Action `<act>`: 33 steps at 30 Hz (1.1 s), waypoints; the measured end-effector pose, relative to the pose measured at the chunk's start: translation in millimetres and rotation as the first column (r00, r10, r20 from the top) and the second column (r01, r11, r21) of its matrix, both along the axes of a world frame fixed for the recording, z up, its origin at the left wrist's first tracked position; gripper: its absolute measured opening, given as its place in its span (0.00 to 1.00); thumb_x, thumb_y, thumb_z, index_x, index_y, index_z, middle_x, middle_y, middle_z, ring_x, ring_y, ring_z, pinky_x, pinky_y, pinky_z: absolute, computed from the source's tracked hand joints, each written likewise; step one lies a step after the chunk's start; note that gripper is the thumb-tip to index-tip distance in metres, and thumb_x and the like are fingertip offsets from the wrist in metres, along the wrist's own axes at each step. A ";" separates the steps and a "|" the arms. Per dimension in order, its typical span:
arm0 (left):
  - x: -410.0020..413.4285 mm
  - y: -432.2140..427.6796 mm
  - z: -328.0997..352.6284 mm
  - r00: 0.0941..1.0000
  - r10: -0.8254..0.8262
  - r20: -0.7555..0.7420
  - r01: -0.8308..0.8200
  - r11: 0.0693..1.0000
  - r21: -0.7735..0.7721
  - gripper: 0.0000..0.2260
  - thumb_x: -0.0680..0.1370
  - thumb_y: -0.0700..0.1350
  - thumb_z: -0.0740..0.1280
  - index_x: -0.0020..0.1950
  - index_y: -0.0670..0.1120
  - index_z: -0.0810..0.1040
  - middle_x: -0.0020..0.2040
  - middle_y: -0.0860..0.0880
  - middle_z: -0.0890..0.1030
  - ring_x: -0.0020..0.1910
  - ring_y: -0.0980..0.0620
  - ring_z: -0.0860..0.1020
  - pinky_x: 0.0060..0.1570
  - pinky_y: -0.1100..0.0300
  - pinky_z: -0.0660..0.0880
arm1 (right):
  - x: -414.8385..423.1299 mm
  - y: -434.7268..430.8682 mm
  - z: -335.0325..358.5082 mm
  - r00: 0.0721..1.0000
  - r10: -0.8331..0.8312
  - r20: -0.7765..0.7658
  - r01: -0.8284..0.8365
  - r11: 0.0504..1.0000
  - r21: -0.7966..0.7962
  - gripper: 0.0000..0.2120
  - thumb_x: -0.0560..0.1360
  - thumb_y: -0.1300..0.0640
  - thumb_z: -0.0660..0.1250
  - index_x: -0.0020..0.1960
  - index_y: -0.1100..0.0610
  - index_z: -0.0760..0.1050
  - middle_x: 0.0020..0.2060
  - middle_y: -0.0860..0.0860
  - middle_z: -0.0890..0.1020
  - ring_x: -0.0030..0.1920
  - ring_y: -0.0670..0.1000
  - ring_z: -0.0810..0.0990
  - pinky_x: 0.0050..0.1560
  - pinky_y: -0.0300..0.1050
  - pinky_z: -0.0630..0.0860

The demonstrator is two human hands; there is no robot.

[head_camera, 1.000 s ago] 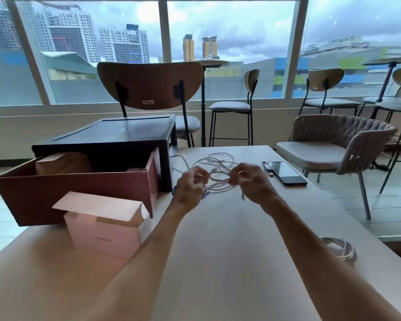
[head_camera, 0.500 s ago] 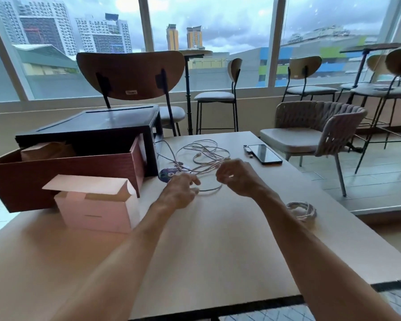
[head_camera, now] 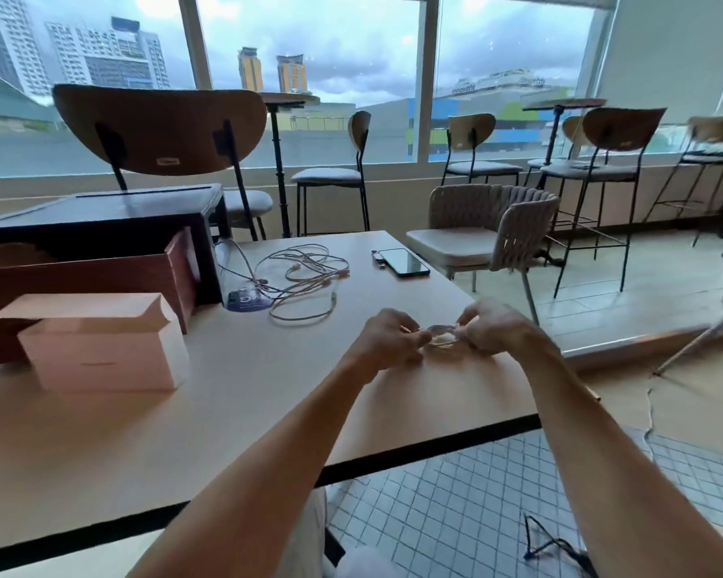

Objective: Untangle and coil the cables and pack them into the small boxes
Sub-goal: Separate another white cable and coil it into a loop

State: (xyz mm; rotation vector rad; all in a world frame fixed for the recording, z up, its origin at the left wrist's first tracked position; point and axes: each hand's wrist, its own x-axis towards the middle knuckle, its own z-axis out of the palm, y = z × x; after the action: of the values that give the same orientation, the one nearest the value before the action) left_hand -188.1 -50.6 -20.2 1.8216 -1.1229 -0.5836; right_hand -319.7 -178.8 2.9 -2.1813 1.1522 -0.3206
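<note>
A small coiled white cable (head_camera: 442, 336) lies near the table's right edge, and both hands are on it. My left hand (head_camera: 387, 340) pinches its left side, and my right hand (head_camera: 495, 329) curls round its right side. A loose tangle of white cables (head_camera: 301, 277) lies further back on the table, apart from my hands. A small white box (head_camera: 101, 348) with its lid flap open stands at the left.
A large brown open box (head_camera: 84, 277) and a dark wooden unit (head_camera: 101, 210) stand at the back left. A phone (head_camera: 403, 262) lies at the far right of the table. A blue card (head_camera: 245, 302) lies under the tangle. Chairs stand beyond the table.
My hands left the tangled cables and moved right to the small coil by the table edge, and now hold it. The view turned to the right.
</note>
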 end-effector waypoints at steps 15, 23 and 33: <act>64.4 103.8 29.6 0.950 0.311 0.007 -0.291 0.895 -0.338 0.05 0.76 0.39 0.72 0.50 0.46 0.82 0.46 0.49 0.83 0.51 0.49 0.82 0.53 0.52 0.81 | 81.2 77.4 21.2 0.721 0.163 0.673 -0.486 0.811 0.325 0.08 0.72 0.64 0.74 0.50 0.59 0.78 0.45 0.59 0.84 0.46 0.52 0.84 0.46 0.44 0.79; 97.4 255.3 57.2 0.951 0.304 0.062 -0.289 0.941 -0.174 0.08 0.78 0.42 0.71 0.56 0.42 0.83 0.49 0.47 0.84 0.47 0.57 0.81 0.50 0.63 0.78 | 144.3 164.5 40.5 0.445 0.524 0.726 -0.778 0.628 0.024 0.12 0.73 0.62 0.73 0.55 0.66 0.76 0.47 0.59 0.85 0.46 0.53 0.85 0.45 0.42 0.81; 147.4 330.9 47.8 0.621 0.732 0.280 -0.724 0.673 -0.152 0.04 0.79 0.45 0.70 0.48 0.46 0.84 0.45 0.48 0.83 0.45 0.52 0.80 0.46 0.57 0.75 | 183.1 217.3 29.2 0.349 0.528 0.774 -0.822 0.569 -0.017 0.09 0.72 0.67 0.72 0.52 0.64 0.76 0.48 0.58 0.85 0.49 0.56 0.85 0.48 0.47 0.83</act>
State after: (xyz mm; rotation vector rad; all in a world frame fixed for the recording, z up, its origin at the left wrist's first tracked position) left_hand -40.6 280.4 27.6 2.1870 -0.4623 0.2291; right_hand -136.7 38.5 32.1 -1.6908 -0.2290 -0.4471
